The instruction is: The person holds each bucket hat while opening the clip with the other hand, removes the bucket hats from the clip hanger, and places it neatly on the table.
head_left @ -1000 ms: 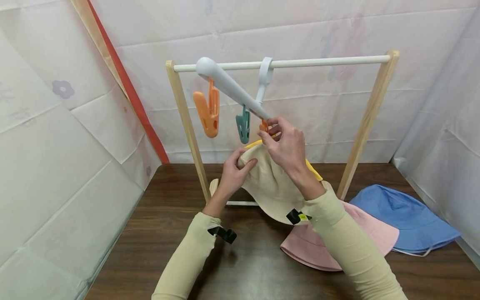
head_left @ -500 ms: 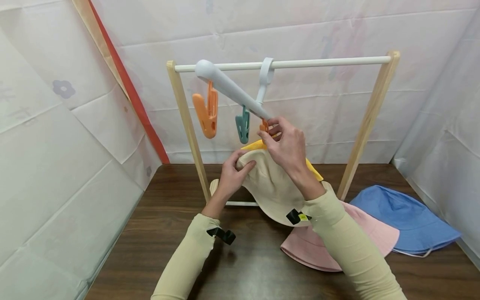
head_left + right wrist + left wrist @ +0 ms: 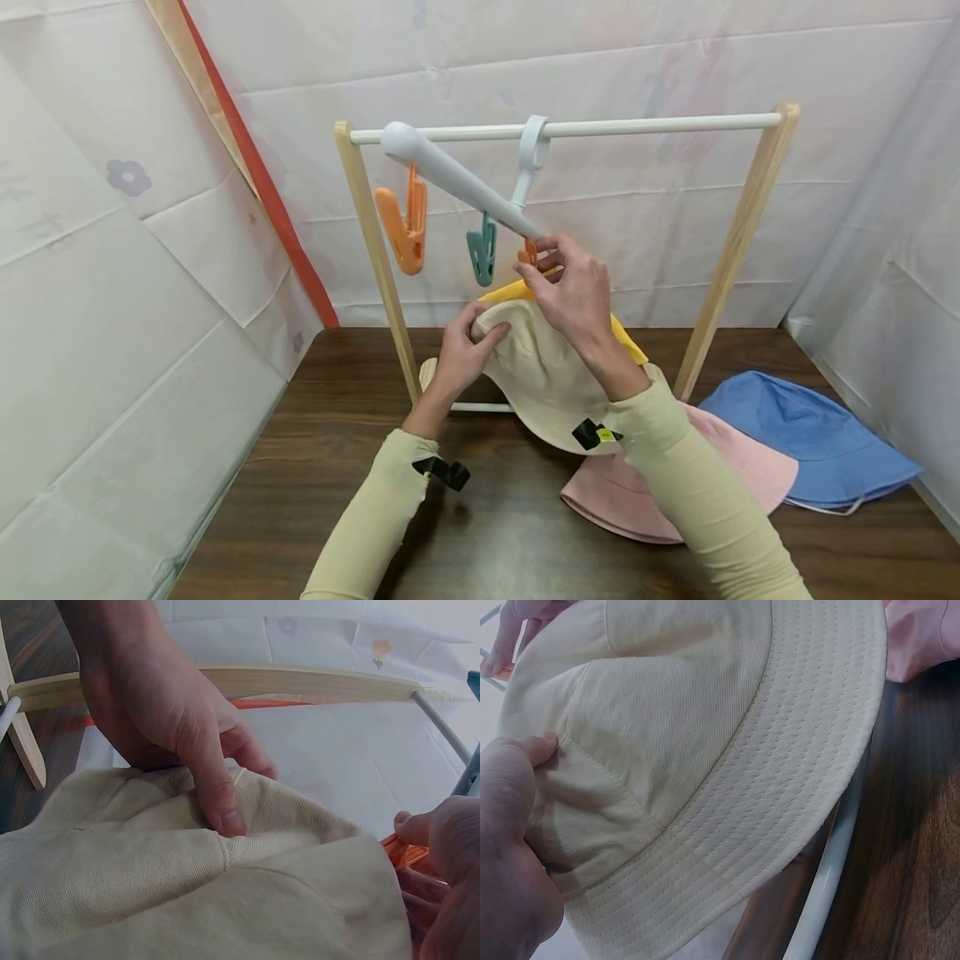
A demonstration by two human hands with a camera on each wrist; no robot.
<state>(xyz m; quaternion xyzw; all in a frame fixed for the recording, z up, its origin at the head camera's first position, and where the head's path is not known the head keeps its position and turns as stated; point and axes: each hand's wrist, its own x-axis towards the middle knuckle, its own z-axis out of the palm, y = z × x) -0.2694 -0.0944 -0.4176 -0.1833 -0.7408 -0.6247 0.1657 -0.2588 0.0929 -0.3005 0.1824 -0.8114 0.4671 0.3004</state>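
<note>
A cream bucket hat [image 3: 543, 379] hangs crumpled in front of the rack. My left hand [image 3: 463, 348] pinches its crown, with the thumb on the near side; the stitched brim [image 3: 802, 735] shows in the left wrist view. My right hand [image 3: 573, 287] pinches a small orange clothespin [image 3: 527, 252] under the white hanger [image 3: 468, 187]. In the right wrist view this orange clothespin [image 3: 401, 851] sits right at the hat's edge, and its tip is hidden. A yellow cloth piece [image 3: 510, 292] shows behind the cream hat.
The hanger hooks over the white bar [image 3: 660, 127] of a wooden rack [image 3: 738, 242]. A teal clothespin [image 3: 482, 250] and another orange clothespin [image 3: 405, 233] hang from it at left. A pink hat [image 3: 622, 496] and a blue hat [image 3: 810, 442] lie on the dark table [image 3: 300, 500].
The hanger's left end has swung slightly left and down with its clothespins. The cream hat's top has sunk slightly with my left hand. My right hand has barely moved.
</note>
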